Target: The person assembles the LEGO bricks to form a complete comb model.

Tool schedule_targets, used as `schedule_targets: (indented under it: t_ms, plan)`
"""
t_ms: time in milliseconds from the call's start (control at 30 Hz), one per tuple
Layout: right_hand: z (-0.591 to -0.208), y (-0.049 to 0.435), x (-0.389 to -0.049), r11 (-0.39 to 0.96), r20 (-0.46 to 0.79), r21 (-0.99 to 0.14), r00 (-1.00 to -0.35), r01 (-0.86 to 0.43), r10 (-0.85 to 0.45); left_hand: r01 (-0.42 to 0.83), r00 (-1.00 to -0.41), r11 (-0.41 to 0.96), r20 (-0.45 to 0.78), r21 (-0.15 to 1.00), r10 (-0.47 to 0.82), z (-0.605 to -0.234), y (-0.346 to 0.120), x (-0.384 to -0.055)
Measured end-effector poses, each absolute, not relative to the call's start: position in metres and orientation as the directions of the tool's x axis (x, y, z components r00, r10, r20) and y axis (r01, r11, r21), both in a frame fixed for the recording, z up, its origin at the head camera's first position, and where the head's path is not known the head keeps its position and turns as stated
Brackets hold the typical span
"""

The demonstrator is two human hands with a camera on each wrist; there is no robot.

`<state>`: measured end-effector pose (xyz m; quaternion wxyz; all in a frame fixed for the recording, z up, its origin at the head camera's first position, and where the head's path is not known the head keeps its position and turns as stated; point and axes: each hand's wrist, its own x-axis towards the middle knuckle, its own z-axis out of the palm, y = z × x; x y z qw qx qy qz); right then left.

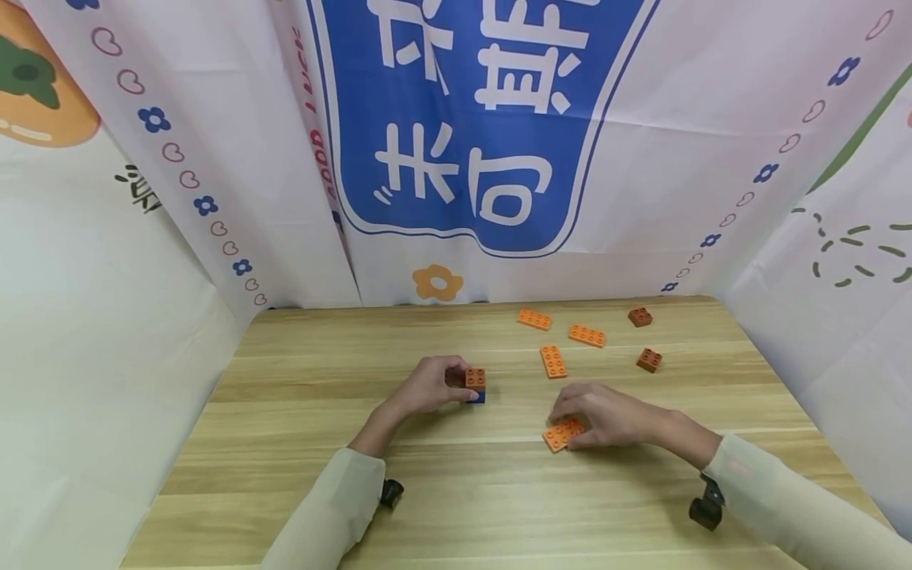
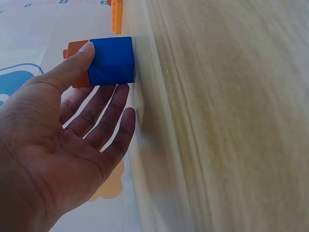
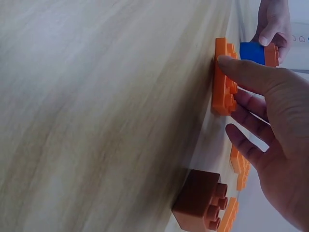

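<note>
In the head view my left hand (image 1: 426,386) holds a small stack, a brown toy building brick (image 1: 475,375) on top of a blue brick (image 1: 476,397). The left wrist view shows the thumb on one side, near the seam between the blue brick (image 2: 112,60) and the brown one, with fingers on the other side. To the right, my right hand (image 1: 606,413) pinches a flat orange brick (image 1: 558,436) by its long sides. Its thumb lies against the orange brick (image 3: 220,89) in the right wrist view, and that brick's studs face up, close over the wooden table.
Beyond the right hand lie three more flat orange bricks (image 1: 552,362). Farther right are two brown bricks, one nearer (image 1: 649,361) and one at the back (image 1: 640,317). Printed white cloth (image 1: 641,206) hangs behind the wooden table (image 1: 321,332) and along both sides.
</note>
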<state>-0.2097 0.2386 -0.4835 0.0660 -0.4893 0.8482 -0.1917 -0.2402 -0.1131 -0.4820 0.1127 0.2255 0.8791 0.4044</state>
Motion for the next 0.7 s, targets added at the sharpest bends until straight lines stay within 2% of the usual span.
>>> schedule_targets:
  t_ms: [333,700]
  plan:
    - [-0.4861,0.2377,-0.2086,0.434,0.077,-0.404,-0.503,-0.805,-0.861,0.307,-0.873,0.575,-0.016,0.758,0.487,-0.4823,-0.1119,-0.2390]
    - [-0.4830,0.2314,-0.2090,0.407,0.140,-0.410,-0.497,-0.816,-0.856,0.310,-0.873,0.565,-0.006,0.765,0.488,-0.4834,-0.1132,-0.2401]
